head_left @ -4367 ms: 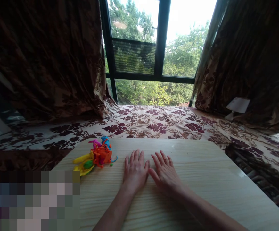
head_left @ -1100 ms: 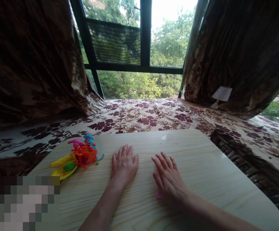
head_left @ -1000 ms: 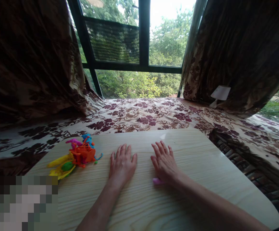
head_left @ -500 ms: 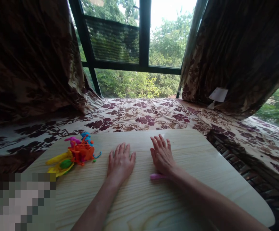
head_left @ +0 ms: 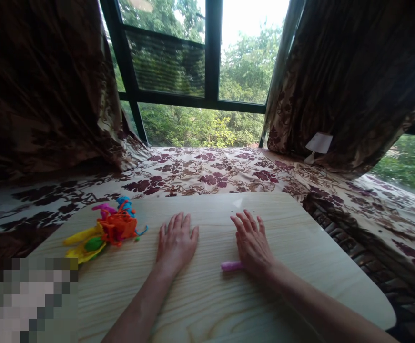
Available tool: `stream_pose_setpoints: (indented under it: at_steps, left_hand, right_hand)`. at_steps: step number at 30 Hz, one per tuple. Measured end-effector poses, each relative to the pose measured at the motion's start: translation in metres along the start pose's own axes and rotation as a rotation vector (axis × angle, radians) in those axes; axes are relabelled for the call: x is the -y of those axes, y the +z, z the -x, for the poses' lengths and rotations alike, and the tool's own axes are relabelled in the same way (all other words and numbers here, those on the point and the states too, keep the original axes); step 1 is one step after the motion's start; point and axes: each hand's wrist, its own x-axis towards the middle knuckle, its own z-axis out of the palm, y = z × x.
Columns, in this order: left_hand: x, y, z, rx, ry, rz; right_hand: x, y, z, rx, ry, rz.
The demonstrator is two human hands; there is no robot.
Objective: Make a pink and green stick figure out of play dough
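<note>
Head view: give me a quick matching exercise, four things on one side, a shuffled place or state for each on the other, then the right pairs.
Things:
1. Pink roll
2. Left hand
3. White lamp
4. Green lump

Places and states:
A. On the floral cloth, beyond the table
B. Lying on the yellow piece
C. One end showing, the rest hidden by the right hand
D. Palm down, between the orange piece and the other hand

Right pairs: 1-C, 2-D, 3-A, 4-B
</note>
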Motion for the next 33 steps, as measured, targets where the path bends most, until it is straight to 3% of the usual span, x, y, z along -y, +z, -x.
stream_pose_setpoints:
  at_steps: [6, 13, 20, 27, 33]
  left_hand:
    - [0.001, 0.000, 0.000, -0.006, 0.016, -0.011]
    - [0.000, 0.002, 0.000, -0.013, 0.000, -0.014]
    - [0.001, 0.001, -0.001, -0.013, 0.019, -0.010]
    - [0.000, 0.000, 0.001, -0.021, 0.017, -0.011]
    - [0.000, 0.000, 0.000, -0.016, 0.026, -0.005]
  right_hand:
    - [-0.003, 0.018, -0.025, 0.008, 0.082, 0.029]
    - [0.001, 0.005, 0.011, 0.066, -0.006, 0.034]
    - [0.002, 0.017, -0.027, 0.064, 0.070, 0.073]
    - [0.005, -0.001, 0.011, 0.088, -0.037, 0.083]
    - [0.004, 0.011, -0.025, 0.071, 0.038, 0.101]
